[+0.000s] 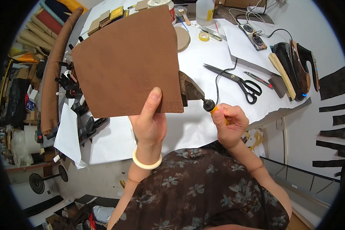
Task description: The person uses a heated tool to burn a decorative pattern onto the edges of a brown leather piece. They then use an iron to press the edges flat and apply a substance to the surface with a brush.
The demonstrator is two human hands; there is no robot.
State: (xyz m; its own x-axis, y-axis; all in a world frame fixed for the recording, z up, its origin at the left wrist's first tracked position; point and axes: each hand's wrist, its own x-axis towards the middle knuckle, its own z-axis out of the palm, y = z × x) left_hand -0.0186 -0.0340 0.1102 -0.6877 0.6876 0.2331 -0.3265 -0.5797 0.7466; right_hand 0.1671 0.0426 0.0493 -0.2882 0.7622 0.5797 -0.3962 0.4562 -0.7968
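My left hand (149, 119) grips a brown leather-like panel (126, 61) by its lower edge, thumb on the face, fingers hidden behind. The panel is held up above the table, tilted toward me. My right hand (232, 124) is closed round the yellow handle of a corded electric hand iron (210, 105). Its wide, dark metal head (190, 90) lies against the panel's lower right edge; how far it reaches behind the panel is hidden. From the tool, a dark cord (217, 86) runs up over the white-covered table.
Black scissors (235, 78), a red-and-black pen (258, 79) and a yellow tape roll (204, 36) lie beyond my right hand. A clothes iron (303, 69) stands at the right, near a power strip (252, 36). Black clamps (90, 128) and a brown fabric roll (57, 73) are left.
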